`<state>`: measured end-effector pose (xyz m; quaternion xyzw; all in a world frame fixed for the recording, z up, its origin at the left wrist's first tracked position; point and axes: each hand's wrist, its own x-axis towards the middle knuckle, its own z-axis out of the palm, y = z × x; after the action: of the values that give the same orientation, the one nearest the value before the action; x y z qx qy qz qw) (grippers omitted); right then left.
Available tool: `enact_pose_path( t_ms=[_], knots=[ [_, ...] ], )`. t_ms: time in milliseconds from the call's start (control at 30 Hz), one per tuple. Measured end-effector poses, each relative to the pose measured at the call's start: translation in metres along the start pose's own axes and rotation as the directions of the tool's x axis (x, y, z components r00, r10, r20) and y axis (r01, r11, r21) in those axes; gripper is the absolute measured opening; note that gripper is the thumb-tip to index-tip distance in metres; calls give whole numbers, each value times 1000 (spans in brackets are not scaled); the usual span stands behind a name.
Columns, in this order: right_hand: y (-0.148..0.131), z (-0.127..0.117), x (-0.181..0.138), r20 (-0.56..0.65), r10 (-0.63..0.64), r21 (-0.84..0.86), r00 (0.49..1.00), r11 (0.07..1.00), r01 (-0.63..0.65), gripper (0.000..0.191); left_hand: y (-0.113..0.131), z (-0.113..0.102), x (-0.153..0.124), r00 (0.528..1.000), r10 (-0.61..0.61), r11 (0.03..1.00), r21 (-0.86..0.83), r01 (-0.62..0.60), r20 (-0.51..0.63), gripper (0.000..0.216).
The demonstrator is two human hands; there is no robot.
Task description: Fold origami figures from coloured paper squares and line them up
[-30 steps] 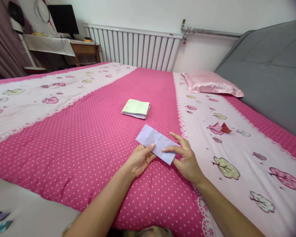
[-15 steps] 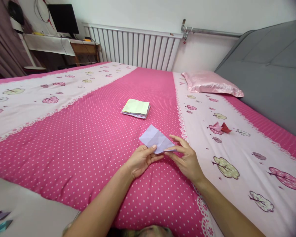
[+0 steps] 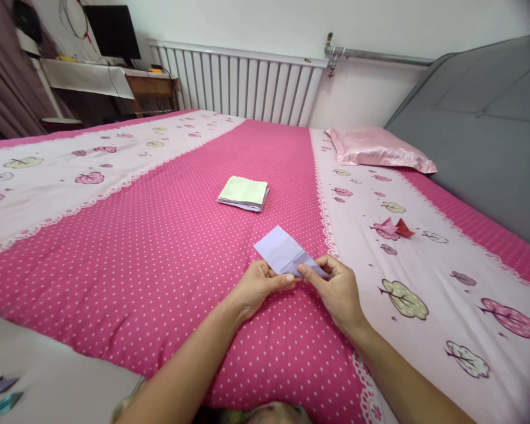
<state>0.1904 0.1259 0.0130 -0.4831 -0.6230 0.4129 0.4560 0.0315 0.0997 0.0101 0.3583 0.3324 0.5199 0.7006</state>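
Note:
A pale lilac sheet of paper point(image 3: 280, 250), partly folded, is lifted off the pink dotted bedspread point(image 3: 159, 235). My left hand point(image 3: 258, 285) pinches its near edge with thumb and fingers. My right hand point(image 3: 338, 288) pinches the right corner, which is bent over toward the left. The far end of the sheet points away from me. Further out on the bed lies a small stack of square papers point(image 3: 244, 193) with a light green sheet on top.
A small red and pink folded paper figure point(image 3: 395, 228) lies to the right on the pale patterned strip. A pink satin pillow point(image 3: 377, 149) sits by the grey headboard point(image 3: 481, 135). A white radiator point(image 3: 242, 85) runs behind the bed; folded papers point(image 3: 0, 394) lie bottom left.
The sheet lay flat as a long strip under both hands. Now both hands have lifted it and my right hand has folded the right end over, so it looks shorter.

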Motion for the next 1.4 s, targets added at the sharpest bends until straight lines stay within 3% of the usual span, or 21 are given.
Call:
enact_pose_path(
  t_ms=[133, 633, 900, 1100, 1200, 1400],
  knots=[
    [2, 1, -1, 6, 8, 45, 1000, 999, -9, 23, -2, 1, 2, 999, -28, 1000, -12, 28, -45, 27],
    [3, 1, -2, 47, 37, 151, 998, 988, -43, 24, 0, 0, 2, 997, -65, 998, -7, 65, -39, 25],
    [-1, 3, 2, -53, 55, 210, 997, 977, -43, 33, -1, -1, 2, 996, -73, 997, -4, 73, -49, 28],
    [-2, 1, 2, 86, 93, 240, 992, 964, -111, 20, 0, 0, 0, 998, -64, 998, 21, 64, -24, 28],
    [-2, 1, 3, 97, 85, 235, 992, 966, -106, 18, -1, 3, 0, 999, -47, 996, 73, 49, -27, 29],
    [-2, 2, 0, 147, 22, 210, 989, 976, -53, 26, -3, 6, 0, 994, 41, 989, 148, -26, -97, 26]
  ],
)
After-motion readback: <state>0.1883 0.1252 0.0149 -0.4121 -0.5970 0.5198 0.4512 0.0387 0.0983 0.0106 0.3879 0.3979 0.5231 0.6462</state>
